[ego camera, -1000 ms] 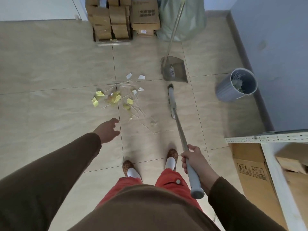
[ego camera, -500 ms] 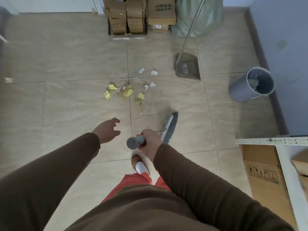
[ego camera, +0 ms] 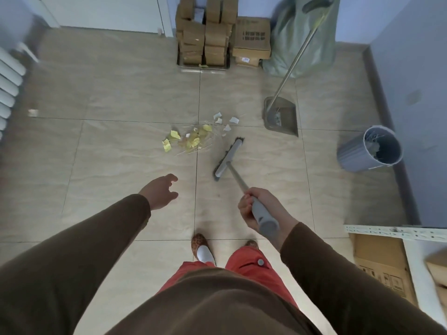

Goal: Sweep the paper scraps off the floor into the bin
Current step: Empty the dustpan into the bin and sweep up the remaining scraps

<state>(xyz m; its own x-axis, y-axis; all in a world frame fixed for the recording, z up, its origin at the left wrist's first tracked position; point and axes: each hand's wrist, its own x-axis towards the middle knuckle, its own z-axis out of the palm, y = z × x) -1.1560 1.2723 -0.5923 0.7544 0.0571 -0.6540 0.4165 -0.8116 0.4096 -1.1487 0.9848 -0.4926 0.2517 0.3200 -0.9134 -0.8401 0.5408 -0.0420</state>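
Yellow paper scraps (ego camera: 191,139) lie well beyond right-hand fingers (ego camera: 244,206) gripping broom (ego camera: 228,160).

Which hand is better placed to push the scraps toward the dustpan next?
Right. The right hand grips the broom, whose head sits beside the paper scraps, near the dustpan. The left hand hangs free, holding nothing.

stacked cardboard boxes (ego camera: 205,35) stood at the top centre, a grey-green sack (ego camera: 302,37) just right of them. a white radiator (ego camera: 8,85) lined the left edge, a metal shelf (ego camera: 396,232) the lower right.
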